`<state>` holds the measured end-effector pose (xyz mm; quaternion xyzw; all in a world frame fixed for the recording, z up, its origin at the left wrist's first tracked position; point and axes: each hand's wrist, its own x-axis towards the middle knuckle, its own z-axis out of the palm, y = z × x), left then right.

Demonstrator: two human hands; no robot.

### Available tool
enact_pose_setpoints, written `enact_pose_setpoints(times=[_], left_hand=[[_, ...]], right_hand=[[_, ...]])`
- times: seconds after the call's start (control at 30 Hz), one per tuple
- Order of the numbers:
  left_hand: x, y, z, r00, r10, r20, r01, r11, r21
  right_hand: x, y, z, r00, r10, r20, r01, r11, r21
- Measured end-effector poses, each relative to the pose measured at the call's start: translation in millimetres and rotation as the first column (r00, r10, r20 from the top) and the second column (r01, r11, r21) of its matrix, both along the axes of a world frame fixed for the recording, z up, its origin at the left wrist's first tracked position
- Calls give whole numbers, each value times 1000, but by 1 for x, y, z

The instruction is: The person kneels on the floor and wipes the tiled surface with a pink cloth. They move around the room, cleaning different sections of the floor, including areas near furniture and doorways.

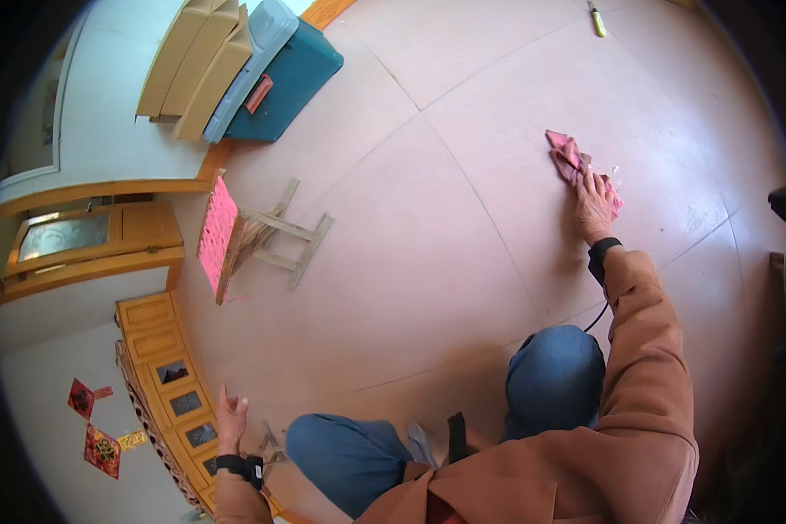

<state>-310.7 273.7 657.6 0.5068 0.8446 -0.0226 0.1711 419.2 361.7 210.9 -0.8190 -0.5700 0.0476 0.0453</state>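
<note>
My right hand [594, 204] presses on a crumpled pink cloth [566, 157] that lies on the tiled floor, its fingers over the cloth's lower part. A few small pale bits [616, 169] lie on the floor just right of the cloth. My left hand [232, 419] is raised at the lower left, away from the cloth, with nothing in it and its fingers apart. Both wrists wear black bands. My bent knees in blue jeans show between the two arms.
A folding stool [217, 239] with a pink woven seat stands at the left. Behind it are a teal plastic bin [288, 85] and cardboard boxes [190, 65]. A yellow-handled tool [597, 23] lies on the floor at the top right. A wooden cabinet [164, 354] lines the left wall.
</note>
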Motion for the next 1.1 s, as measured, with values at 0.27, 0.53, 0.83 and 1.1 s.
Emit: enact_pose_setpoints(times=[0.27,0.53,0.83,1.1], left_hand=[[-23,3,-170,997,67,45,-54,968,-245],[84,110,-293,886,-65,460,201,946,-253],[68,170,-341,838,-42,544,240,924,-299],[70,189,-330,798,-102,595,310,914,-260]], right_hand=[[6,-1,0,997,71,43,-73,996,42],[8,4,8,996,84,22,-84,996,-35],[-68,51,46,840,405,-361,-229,868,440],[-157,-24,24,774,631,-46,-623,773,120]])
